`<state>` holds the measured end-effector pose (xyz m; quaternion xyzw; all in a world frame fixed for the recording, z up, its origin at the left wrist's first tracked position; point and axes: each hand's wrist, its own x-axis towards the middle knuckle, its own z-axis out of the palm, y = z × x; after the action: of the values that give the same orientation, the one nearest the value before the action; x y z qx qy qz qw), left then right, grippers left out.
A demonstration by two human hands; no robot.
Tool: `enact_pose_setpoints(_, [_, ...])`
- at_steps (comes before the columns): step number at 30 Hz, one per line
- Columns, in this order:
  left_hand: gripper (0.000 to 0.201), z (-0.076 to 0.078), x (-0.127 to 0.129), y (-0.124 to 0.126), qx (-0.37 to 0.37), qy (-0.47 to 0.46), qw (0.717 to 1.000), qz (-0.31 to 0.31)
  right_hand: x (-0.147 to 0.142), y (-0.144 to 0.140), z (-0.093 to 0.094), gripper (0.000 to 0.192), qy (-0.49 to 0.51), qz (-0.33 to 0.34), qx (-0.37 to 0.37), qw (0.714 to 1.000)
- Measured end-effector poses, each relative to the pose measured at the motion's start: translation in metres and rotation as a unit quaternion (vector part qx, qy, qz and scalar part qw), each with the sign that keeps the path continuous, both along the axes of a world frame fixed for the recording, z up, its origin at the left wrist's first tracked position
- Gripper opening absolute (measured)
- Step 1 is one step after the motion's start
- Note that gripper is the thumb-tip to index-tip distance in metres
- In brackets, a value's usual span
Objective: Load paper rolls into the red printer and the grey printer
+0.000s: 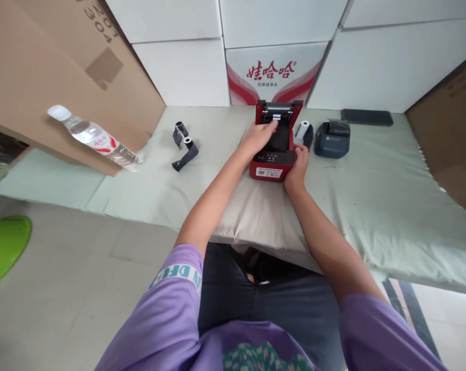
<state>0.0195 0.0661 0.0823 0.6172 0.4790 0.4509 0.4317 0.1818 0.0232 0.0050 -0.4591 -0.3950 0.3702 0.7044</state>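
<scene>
A red and black label printer (273, 159) sits on the cloth-covered surface in front of me, its lid (279, 109) raised upright at the back. My left hand (259, 138) reaches into it from the left, fingers stretched over the black inside, the tips near a small whitish part below the lid's roller. What lies under these fingers is hidden. My right hand (299, 167) grips the printer's right side, fingers bent along its edge. Just behind that hand stands a white paper roll (303, 129) beside a dark rounded object (309, 137).
A small dark printer-like device (332, 140) and a flat black phone-like slab (367, 117) lie to the right. Two black ribbon rolls, one nearer (187, 149) and one farther (179, 127), rest left. A water bottle (97, 138) leans near a cardboard box (63, 67). White boxes (182, 72) line the back.
</scene>
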Motion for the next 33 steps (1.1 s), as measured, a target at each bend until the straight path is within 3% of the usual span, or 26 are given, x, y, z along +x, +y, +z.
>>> enact_pose_setpoints(3, [0.059,0.003,-0.006,-0.02,-0.013,0.026,0.998,0.049,0.0,0.0,0.0,0.028,-0.005,0.002,-0.002,1.0])
enact_pose_setpoints(6, [0.058,0.003,-0.014,-0.039,0.015,0.052,0.997,0.058,0.001,0.001,-0.003,0.029,-0.013,-0.007,-0.007,1.0])
enact_pose_setpoints(12, [0.049,0.021,0.001,-0.057,0.081,0.171,0.978,0.082,0.001,0.0,-0.003,0.025,-0.024,-0.03,-0.025,0.999])
enact_pose_setpoints(16, [0.036,0.035,0.003,-0.042,0.083,0.209,0.974,0.003,0.0,-0.001,-0.001,0.027,-0.023,-0.023,-0.02,0.999])
enact_pose_setpoints(21, [0.01,0.037,0.001,-0.012,0.077,0.288,0.949,-0.102,0.0,0.0,-0.002,0.03,-0.023,-0.021,-0.018,0.999])
enact_pose_setpoints(25, [0.023,0.032,0.007,-0.001,0.058,0.358,0.926,-0.107,0.001,0.002,-0.005,0.033,-0.02,-0.013,-0.021,0.999])
enact_pose_setpoints(28, [0.03,0.026,0.01,0.007,0.056,0.365,0.925,-0.093,0.001,0.003,-0.006,0.034,-0.012,-0.007,-0.027,1.0])
enact_pose_setpoints(33, [0.021,0.013,0.01,0.021,0.07,0.365,0.924,-0.084,0.002,0.003,-0.008,0.03,-0.005,-0.003,-0.021,1.0])
